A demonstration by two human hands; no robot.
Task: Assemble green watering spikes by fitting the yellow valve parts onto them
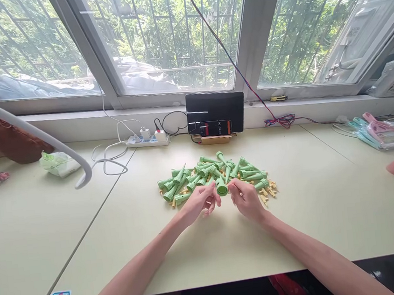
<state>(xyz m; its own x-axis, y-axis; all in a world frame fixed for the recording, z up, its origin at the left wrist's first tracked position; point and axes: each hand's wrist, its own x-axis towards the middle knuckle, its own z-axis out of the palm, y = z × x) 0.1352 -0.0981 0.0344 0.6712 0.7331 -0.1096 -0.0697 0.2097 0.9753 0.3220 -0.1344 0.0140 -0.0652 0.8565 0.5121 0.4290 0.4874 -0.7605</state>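
The left hand (204,202) is curling its fingers beside a hollow green plastic spike (221,189), its grip unclear; the right hand (246,199) is pinching closed opposite, contents hidden. Beyond, green spikes (181,199) and yellow plastic pieces (272,188) are lying heaped.

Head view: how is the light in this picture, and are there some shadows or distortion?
In the head view, strong daylight through the windows, foliage pale and hazy; only faint, soft shadows on the table near the left hand and right hand; wide-angle stretching towards the edges.
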